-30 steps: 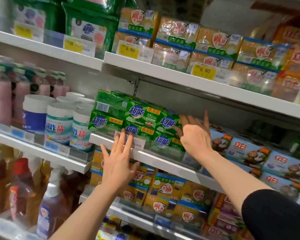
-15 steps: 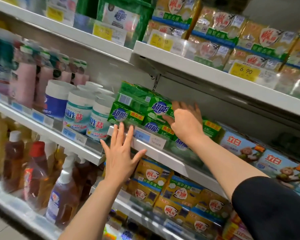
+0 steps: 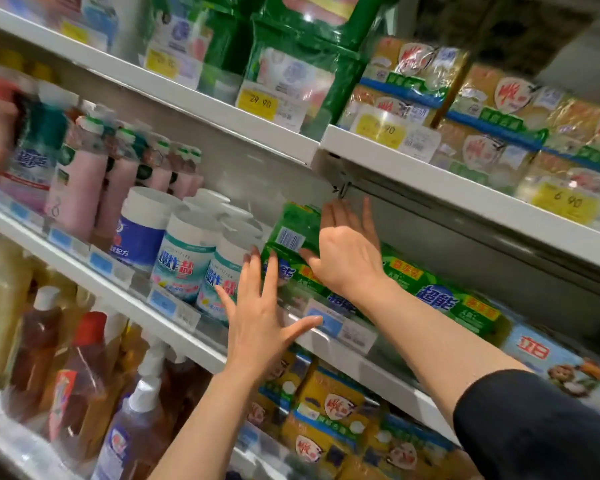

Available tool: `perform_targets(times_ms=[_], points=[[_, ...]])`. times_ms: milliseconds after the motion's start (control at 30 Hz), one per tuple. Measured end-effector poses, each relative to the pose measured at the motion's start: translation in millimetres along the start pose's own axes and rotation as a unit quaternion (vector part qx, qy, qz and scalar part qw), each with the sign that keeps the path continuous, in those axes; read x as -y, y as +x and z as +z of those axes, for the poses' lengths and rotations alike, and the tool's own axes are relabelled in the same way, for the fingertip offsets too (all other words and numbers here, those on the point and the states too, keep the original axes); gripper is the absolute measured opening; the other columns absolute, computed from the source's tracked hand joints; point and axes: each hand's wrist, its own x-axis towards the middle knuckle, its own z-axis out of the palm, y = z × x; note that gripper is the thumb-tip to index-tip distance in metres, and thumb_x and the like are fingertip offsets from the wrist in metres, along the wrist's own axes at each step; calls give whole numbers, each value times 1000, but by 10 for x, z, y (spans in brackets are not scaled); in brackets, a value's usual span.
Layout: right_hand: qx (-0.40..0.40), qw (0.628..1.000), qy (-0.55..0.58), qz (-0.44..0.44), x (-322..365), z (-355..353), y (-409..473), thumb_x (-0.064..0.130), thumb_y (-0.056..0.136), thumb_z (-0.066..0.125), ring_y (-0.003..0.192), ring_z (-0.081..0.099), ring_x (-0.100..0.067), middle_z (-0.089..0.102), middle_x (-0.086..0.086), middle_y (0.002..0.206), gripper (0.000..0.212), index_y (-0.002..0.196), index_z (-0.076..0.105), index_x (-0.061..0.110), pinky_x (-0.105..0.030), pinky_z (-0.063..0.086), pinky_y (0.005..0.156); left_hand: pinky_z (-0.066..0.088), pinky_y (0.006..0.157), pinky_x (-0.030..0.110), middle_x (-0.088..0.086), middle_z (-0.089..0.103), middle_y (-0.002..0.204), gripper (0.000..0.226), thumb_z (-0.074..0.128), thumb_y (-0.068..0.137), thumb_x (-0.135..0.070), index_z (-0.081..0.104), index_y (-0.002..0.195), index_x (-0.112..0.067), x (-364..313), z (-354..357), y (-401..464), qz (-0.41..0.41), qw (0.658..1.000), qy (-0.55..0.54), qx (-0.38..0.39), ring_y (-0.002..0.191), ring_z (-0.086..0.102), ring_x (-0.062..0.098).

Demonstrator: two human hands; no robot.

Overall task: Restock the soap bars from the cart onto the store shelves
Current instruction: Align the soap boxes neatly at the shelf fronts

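Observation:
Green soap bar packs (image 3: pixel 440 299) are stacked in two layers on the middle shelf (image 3: pixel 388 367). My right hand (image 3: pixel 343 251) lies flat with straight fingers on the top left green pack (image 3: pixel 291 230), thumb at its front. My left hand (image 3: pixel 260 313) is spread open, fingertips against the front of the lower left green pack (image 3: pixel 284 268), thumb by the blue price tag (image 3: pixel 328 322). The cart is out of view.
White tubs (image 3: pixel 184 258) stand just left of the green packs, pink bottles (image 3: pixel 80 188) further left. Yellow soap packs (image 3: pixel 492 133) fill the upper shelf, more sit below. Blue soap packs (image 3: pixel 565 362) lie to the right. Spray bottles (image 3: pixel 136 420) stand lower left.
My right hand has slid left along the green stack to its top left pack. My left hand has stayed at the shelf front. The view has shifted left and closer.

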Motion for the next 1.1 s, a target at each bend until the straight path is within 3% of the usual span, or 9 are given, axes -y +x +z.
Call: perform_targets(times_ms=[167, 300, 367, 467, 667, 767, 900, 967, 1100], points=[[-3, 988, 146, 45, 55, 17, -11, 43, 83, 65, 110, 58, -36, 65, -16, 108, 54, 119, 52, 6, -57, 37, 103, -7, 109, 54, 8, 12, 161, 113, 21, 66, -91, -2, 153, -21, 45, 37, 67, -2, 1000, -17, 0, 148, 10, 21], [-2, 973, 229, 28, 9, -100, -46, 28, 79, 72, 70, 55, -16, 51, 11, 71, 49, 117, 48, 9, -43, 50, 83, -5, 108, 52, 5, 9, 161, 114, 26, 68, -89, -4, 154, -21, 58, 73, 85, -2, 999, -43, -7, 147, 9, 18], [25, 972, 234, 25, -23, -182, -19, 24, 80, 70, 73, 50, -13, 46, 12, 72, 44, 115, 47, 11, -27, 42, 69, -2, 109, 56, 4, 9, 161, 112, 27, 69, -88, -4, 154, -21, 69, 74, 88, 2, 999, -46, -8, 147, 10, 18], [41, 962, 267, 40, -75, -226, -27, 16, 79, 71, 80, 51, -16, 49, 6, 83, 38, 101, 40, 18, -22, 34, 58, 3, 111, 61, 3, 7, 161, 111, 27, 70, -88, -4, 154, -21, 61, 62, 82, 6, 999, -53, -4, 145, 6, 13], [-169, 929, 330, -7, -66, -28, -169, 13, 57, 90, 85, 57, -18, 60, -5, 98, 65, 107, 47, 13, -34, 51, 71, 0, 115, 54, -2, 18, 158, 103, 36, 76, -80, 9, 153, -17, -7, 38, 103, -19, 988, -142, -55, 138, 6, 1], [-267, 918, 275, -102, -1, 28, -224, -1, 58, 84, 99, 55, -24, 57, -13, 111, 69, 113, 43, 10, -35, 51, 78, 26, 116, 47, -6, 33, 152, 93, 40, 78, -78, 27, 151, -21, -112, -165, 115, -92, 946, -290, -112, 138, 23, 0], [-357, 881, 234, -204, 150, 82, -323, -3, 79, 69, 110, 51, -30, 48, -10, 117, 44, 114, 44, 6, -42, 51, 91, 57, 83, 38, 0, 68, 116, 82, 61, 72, -74, 55, 130, -18, -70, -539, 215, -116, 864, -480, -101, 108, 65, 15], [-345, 875, 245, -236, 190, 93, -353, 4, 86, 62, 112, 48, -29, 46, -10, 118, 38, 119, 43, 6, -44, 46, 100, 58, 71, 30, 4, 72, 104, 64, 75, 68, -55, 62, 117, -16, -24, -626, 228, -113, 832, -540, -52, 98, 69, 22], [-192, 902, 340, -184, 100, -1, -386, 35, 69, 81, 120, 47, -26, 45, -12, 130, 82, 133, 39, 6, -39, 44, 102, 58, 80, 36, 12, 69, 112, 71, 88, 60, -38, 60, 120, -13, 91, -574, 152, -111, 780, -616, -30, 106, 66, 31]])
